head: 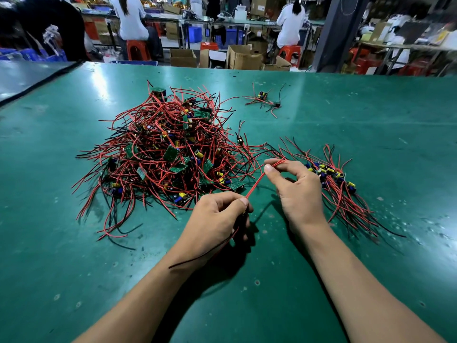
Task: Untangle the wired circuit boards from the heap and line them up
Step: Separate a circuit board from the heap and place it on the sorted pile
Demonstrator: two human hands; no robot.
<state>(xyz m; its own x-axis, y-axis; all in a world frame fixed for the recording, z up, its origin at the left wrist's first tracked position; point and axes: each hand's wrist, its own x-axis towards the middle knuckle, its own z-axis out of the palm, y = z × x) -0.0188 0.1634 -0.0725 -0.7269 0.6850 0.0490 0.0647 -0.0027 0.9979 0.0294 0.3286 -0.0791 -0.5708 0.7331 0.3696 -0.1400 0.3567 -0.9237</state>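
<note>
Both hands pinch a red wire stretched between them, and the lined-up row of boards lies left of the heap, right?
Not quite: the head view shows the row of boards lying right of the heap, beside the right hand. The rest holds: the left hand and right hand pinch a red wire stretched between them.

Standing here, I see both of the person's arms bare. The left forearm [148, 293] and the right forearm [358, 280] are slim and smooth. They widen toward the near edge, where the view cuts them off; whether a sleeve begins higher up I cannot tell. The left hand [217, 219] and the right hand [296, 191] are bare too, with slender fingers. The nails look short and plain: the right thumbnail [268, 167] is broad and rounded, the left thumbnail [243, 201] much the same.
</note>
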